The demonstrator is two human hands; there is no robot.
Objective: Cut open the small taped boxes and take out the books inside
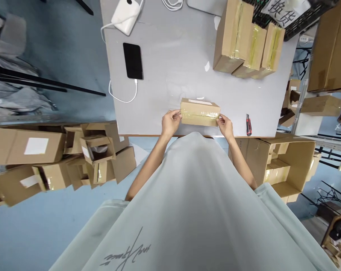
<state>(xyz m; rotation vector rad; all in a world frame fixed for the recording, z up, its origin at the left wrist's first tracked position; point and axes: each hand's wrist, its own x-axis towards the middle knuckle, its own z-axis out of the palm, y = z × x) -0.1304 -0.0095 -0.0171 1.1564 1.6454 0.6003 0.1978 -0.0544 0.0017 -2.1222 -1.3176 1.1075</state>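
Observation:
A small brown cardboard box [200,111] with clear tape across its near side and a white label on top rests on the grey table [170,56], close to the near edge. My left hand [171,122] grips its left end with curled fingers. My right hand [225,125] pinches its right end. Both hands hold the box between them.
A black phone [133,60] on a white cable lies at the table's left, a white charger [125,15] behind it. Three taped boxes [247,41] stand at the back right. A red utility knife [248,125] lies right of the box. Cardboard boxes [54,158] pile on the floor left, an open carton [285,165] right.

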